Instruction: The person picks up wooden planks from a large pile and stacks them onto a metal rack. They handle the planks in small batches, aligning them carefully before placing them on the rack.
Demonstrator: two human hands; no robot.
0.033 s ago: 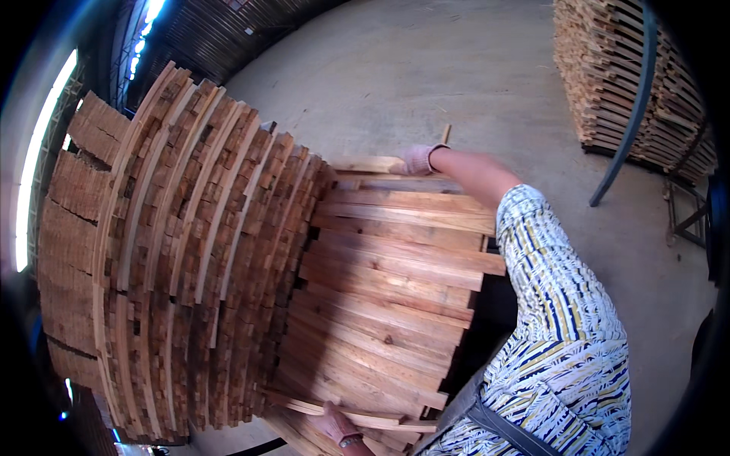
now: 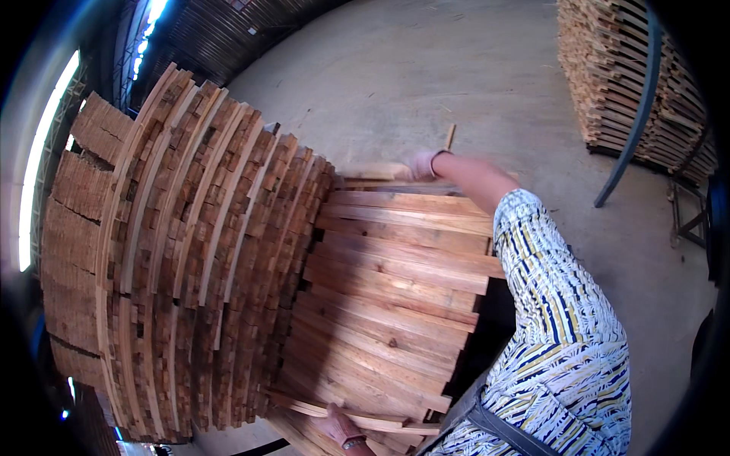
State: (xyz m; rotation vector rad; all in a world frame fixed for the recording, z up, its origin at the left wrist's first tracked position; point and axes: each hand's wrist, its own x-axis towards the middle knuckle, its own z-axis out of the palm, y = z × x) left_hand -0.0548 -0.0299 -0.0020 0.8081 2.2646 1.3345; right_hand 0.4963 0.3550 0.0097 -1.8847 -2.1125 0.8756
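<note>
My right hand point(image 2: 423, 164), in a pale glove and blurred by motion, is closed round a wooden board point(image 2: 372, 172) at the far edge of a layer of planks point(image 2: 395, 285). At the near edge, my left hand point(image 2: 334, 427), also pale-gloved, has its fingers wrapped over a thin wooden strip point(image 2: 376, 419). The planks lie side by side with uneven ends. Close on their left rises a tall stack of wooden boards point(image 2: 205, 251).
Another wood stack point(image 2: 608, 83) stands at the far right behind a blue-grey post point(image 2: 639, 121). A thin stick point(image 2: 451, 137) shows beyond my right hand. Concrete floor point(image 2: 426, 68) stretches behind. A dark metal frame point(image 2: 688, 224) stands at right.
My right hand and its board have shifted slightly and are more blurred. The whole view has moved a little. My left hand stays on the strip.
</note>
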